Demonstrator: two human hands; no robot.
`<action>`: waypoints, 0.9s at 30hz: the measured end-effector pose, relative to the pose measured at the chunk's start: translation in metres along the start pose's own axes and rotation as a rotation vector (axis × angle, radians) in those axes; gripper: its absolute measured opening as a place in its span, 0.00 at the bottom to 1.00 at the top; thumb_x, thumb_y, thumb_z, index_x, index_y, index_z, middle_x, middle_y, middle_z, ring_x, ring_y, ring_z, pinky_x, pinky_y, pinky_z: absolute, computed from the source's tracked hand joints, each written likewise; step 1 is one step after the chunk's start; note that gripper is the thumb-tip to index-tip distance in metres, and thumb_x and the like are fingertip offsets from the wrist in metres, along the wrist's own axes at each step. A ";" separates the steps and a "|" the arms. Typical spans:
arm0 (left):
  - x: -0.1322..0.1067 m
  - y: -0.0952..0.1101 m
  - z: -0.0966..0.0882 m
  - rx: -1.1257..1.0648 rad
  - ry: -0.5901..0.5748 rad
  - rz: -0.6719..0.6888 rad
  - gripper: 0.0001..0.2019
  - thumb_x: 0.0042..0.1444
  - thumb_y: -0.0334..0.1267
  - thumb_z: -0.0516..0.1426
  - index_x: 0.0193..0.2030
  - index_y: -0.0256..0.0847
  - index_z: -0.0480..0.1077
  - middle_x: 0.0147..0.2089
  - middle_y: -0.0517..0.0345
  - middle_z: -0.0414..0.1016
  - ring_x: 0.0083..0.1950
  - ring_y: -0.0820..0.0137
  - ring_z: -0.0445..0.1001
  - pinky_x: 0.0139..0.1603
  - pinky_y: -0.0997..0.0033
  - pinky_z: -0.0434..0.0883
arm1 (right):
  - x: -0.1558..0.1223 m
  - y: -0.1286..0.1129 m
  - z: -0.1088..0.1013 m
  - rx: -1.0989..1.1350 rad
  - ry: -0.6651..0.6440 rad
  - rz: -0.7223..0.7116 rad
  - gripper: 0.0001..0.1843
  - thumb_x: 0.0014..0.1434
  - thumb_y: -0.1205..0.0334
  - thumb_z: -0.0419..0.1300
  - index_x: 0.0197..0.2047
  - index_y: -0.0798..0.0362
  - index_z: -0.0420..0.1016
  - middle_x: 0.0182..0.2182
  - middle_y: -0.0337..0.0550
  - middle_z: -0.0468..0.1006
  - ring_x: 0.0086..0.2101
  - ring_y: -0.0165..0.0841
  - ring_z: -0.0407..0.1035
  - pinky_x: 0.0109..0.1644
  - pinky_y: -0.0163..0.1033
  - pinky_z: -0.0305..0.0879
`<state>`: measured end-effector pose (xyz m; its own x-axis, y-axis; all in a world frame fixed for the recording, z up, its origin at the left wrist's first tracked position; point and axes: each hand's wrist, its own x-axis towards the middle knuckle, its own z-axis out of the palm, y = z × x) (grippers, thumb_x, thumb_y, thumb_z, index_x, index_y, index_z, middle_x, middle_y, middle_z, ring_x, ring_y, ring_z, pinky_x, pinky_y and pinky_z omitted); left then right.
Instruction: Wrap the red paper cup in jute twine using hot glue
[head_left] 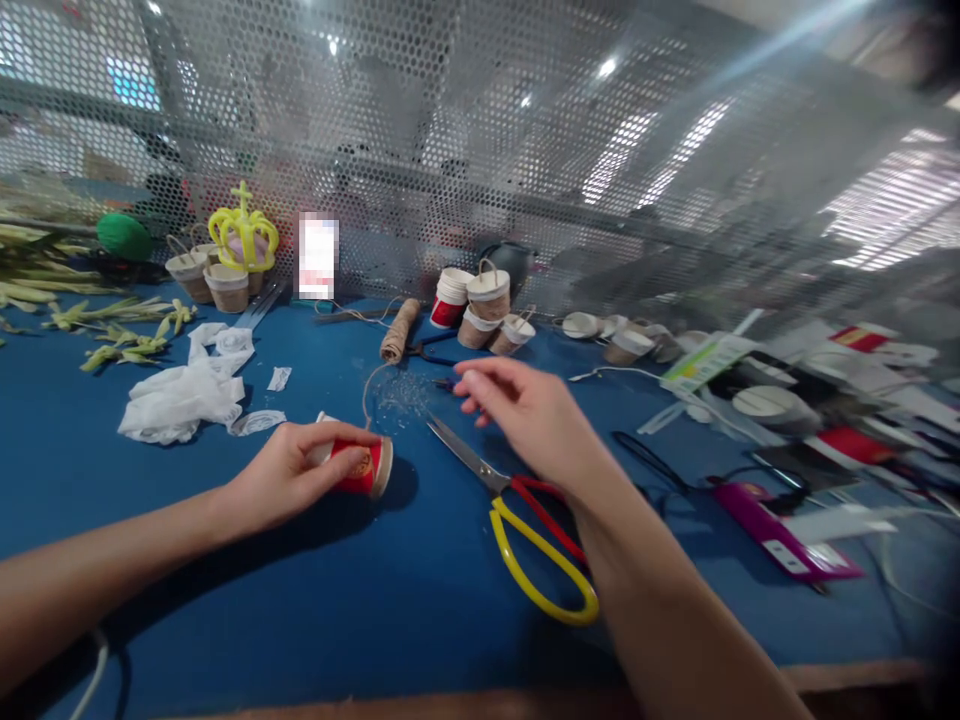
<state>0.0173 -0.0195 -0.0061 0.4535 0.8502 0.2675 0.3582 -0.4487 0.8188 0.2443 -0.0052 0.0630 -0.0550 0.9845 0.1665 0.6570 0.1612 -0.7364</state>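
Note:
My left hand (296, 478) is wrapped round a red paper cup (365, 469) that lies on its side on the blue table top (315, 620). My right hand (525, 415) hovers above the table, its fingers loosely stretched toward a spool of brown twine (397, 331), holding nothing I can see. Under the right hand lie scissors (517, 520) with red and yellow handles, blades pointing to the far left. A strand of twine runs from the spool toward the cup.
Crumpled white plastic (184, 395) lies at the left, with green leaf strips (127, 335) beyond. Twine-wrapped cups (484, 305) and a yellow crown (244, 235) stand along the perforated metal screen (480, 150). Packets, cords and a purple tool (780, 535) crowd the right.

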 end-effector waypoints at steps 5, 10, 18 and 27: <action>0.002 -0.003 0.000 0.097 0.027 0.053 0.13 0.56 0.37 0.50 0.43 0.39 0.74 0.36 0.56 0.78 0.31 0.73 0.74 0.32 0.77 0.69 | 0.036 0.047 -0.022 -0.459 0.096 0.191 0.03 0.48 0.65 0.59 0.28 0.55 0.74 0.29 0.50 0.77 0.35 0.41 0.70 0.37 0.41 0.61; 0.002 -0.004 0.000 0.127 0.002 0.018 0.13 0.56 0.38 0.50 0.43 0.40 0.74 0.35 0.58 0.78 0.30 0.74 0.74 0.34 0.77 0.70 | 0.050 0.090 -0.012 -0.439 0.044 0.332 0.07 0.38 0.73 0.62 0.18 0.53 0.68 0.17 0.42 0.72 0.28 0.38 0.70 0.30 0.37 0.60; 0.004 -0.005 0.000 0.104 -0.011 -0.013 0.14 0.56 0.39 0.50 0.43 0.40 0.73 0.38 0.57 0.78 0.34 0.72 0.74 0.36 0.76 0.70 | 0.025 0.059 -0.022 -0.079 0.017 0.326 0.10 0.46 0.68 0.59 0.35 0.55 0.67 0.27 0.42 0.75 0.25 0.28 0.69 0.29 0.33 0.64; 0.008 -0.008 -0.001 0.069 0.018 -0.093 0.14 0.56 0.40 0.50 0.41 0.38 0.74 0.35 0.57 0.78 0.33 0.71 0.74 0.34 0.75 0.70 | -0.030 0.008 -0.011 0.130 -0.386 0.179 0.11 0.51 0.55 0.58 0.31 0.56 0.72 0.15 0.34 0.68 0.16 0.24 0.61 0.21 0.30 0.58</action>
<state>0.0173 -0.0086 -0.0097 0.4013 0.8934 0.2020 0.4535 -0.3854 0.8036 0.2594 -0.0340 0.0600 -0.2420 0.9472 -0.2104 0.5834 -0.0311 -0.8116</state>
